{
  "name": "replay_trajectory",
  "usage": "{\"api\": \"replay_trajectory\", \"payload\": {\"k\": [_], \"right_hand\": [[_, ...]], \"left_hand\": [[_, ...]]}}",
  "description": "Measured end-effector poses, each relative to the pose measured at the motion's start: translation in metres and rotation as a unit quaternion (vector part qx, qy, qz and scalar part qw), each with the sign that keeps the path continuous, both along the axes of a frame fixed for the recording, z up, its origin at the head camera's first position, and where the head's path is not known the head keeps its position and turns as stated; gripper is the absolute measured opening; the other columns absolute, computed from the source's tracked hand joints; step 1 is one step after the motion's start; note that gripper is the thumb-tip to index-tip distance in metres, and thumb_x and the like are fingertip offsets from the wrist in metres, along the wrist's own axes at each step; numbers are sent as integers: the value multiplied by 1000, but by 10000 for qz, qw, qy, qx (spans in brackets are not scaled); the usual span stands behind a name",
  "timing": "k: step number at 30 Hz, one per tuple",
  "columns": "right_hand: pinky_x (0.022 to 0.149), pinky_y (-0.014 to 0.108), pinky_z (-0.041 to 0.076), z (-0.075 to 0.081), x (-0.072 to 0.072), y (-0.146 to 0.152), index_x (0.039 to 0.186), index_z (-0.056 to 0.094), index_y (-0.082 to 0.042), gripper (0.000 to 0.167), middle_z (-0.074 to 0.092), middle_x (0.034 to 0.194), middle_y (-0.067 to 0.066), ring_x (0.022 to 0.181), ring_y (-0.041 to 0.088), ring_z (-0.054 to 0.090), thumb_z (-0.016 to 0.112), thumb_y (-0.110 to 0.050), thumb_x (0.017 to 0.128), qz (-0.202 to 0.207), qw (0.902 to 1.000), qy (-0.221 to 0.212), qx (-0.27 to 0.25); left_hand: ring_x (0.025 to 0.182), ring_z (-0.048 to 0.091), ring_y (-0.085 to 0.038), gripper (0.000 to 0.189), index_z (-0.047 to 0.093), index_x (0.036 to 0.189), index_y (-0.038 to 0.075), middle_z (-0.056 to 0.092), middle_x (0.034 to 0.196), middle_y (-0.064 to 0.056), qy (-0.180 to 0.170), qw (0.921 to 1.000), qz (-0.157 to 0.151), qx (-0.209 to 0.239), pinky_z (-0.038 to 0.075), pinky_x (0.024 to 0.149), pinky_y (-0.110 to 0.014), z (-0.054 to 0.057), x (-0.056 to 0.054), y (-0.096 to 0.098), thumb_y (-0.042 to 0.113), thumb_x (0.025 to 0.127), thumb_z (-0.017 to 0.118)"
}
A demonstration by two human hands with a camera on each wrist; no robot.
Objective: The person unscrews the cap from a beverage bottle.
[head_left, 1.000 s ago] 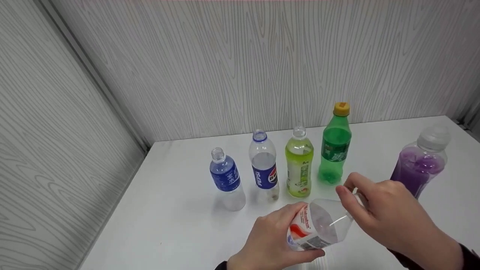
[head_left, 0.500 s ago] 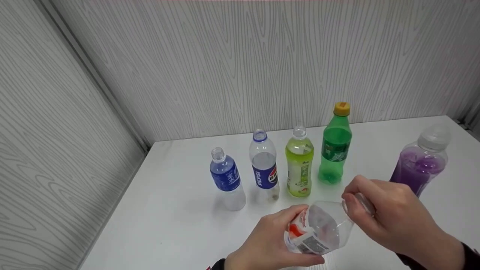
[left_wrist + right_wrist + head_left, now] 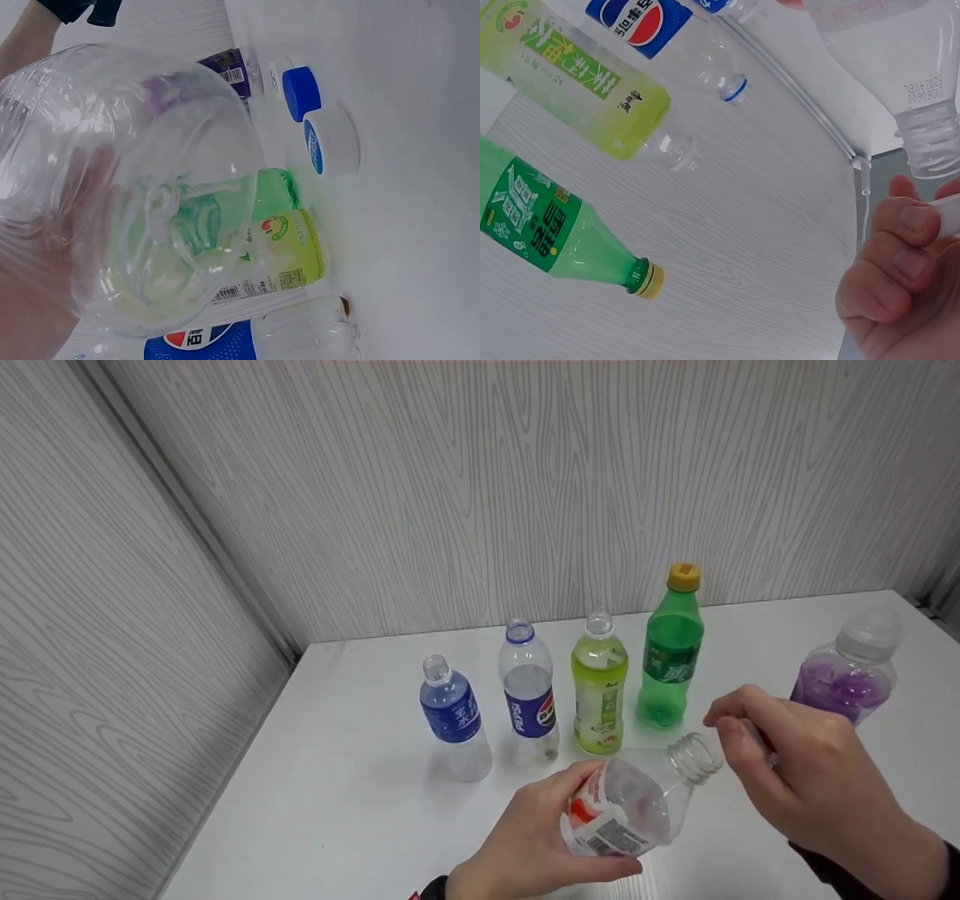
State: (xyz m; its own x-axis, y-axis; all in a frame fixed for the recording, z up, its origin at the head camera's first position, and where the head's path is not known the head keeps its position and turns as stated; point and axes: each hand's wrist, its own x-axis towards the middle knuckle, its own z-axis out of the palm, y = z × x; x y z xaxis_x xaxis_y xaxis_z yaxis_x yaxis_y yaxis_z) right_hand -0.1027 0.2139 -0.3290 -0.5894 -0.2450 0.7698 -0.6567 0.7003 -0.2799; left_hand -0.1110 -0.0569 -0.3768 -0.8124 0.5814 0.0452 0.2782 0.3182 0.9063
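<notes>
1. Left hand (image 3: 536,840) is gripping the clear bottle (image 3: 637,806) around its body, thumb low, fingers curling over the far side.
2. Clear bottle is being held tilted over the table (image 3: 330,787), its mouth pointing up toward the right hand (image 3: 810,772). No cap on it; bare threads are showing.
3. Right hand is pinching a white cap (image 3: 949,214) between thumb and curled fingers, just beside the mouth. Cap is sitting apart from the threads, mostly hidden by the fingers.
4. Beyond the hands, 4 bottles are standing upright in a rough row. From left in the head view: blue-label bottle (image 3: 452,712), Pepsi (image 3: 531,701), tea (image 3: 598,697), green bottle (image 3: 673,656).
5. The first 3 are showing open mouths; green bottle is wearing a yellow cap (image 3: 683,577).
6. Purple bottle (image 3: 844,679) is standing far right with its pale top on, lower part hiding behind the right hand.
7. Left wrist view: blue cap (image 3: 302,94) is lying on the table just beside a blue-marked cap (image 3: 337,141). Another white piece is peeking out behind, partly hidden.
8. Grained wall (image 3: 450,495) is rising behind the table.
</notes>
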Motion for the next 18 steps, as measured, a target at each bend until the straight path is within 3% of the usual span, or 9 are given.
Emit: {"api": "replay_trajectory", "payload": {"k": [6,8,11,14,18], "right_hand": [[49,14,32,4,-2,4,98,70,-11,12,45,64,-14,56,-7,35,63,-2,95,-674,9952,-682,218],[51,16,38,2,-4,6,105,69,-12,9,55,70,-11,60,-5,41,64,-9,98,-927,9880,-1095,565],[57,21,49,-4,-8,9,116,68,-14,16,68,89,-4,69,0,52,66,-20,101,-1158,9697,-1792,1191],[62,25,56,-12,-13,13,121,68,-14,24,69,104,0,75,4,55,71,-25,99,-1105,9521,-2218,1790],[62,25,57,-23,-21,17,116,72,-11,26,66,99,-1,75,4,54,79,-19,92,-794,9460,-2161,2281]], "left_hand": [[119,67,2,71,52,147,32,69,137,14,346,9977,477,324,54,104,-17,1,-1,-2,44,87,85],[122,67,0,70,51,148,29,69,139,12,491,9959,617,433,55,104,-19,2,-1,-4,43,87,85],[124,68,-3,71,52,148,26,69,140,10,735,9924,837,516,56,105,-21,2,-2,-6,42,87,85],[125,68,-8,72,52,148,22,69,140,8,1013,9880,1014,583,55,107,-22,2,-2,-9,38,87,86],[126,68,-13,74,51,148,18,69,140,5,1322,9820,1133,731,55,108,-24,4,-4,-13,35,86,87]]}}
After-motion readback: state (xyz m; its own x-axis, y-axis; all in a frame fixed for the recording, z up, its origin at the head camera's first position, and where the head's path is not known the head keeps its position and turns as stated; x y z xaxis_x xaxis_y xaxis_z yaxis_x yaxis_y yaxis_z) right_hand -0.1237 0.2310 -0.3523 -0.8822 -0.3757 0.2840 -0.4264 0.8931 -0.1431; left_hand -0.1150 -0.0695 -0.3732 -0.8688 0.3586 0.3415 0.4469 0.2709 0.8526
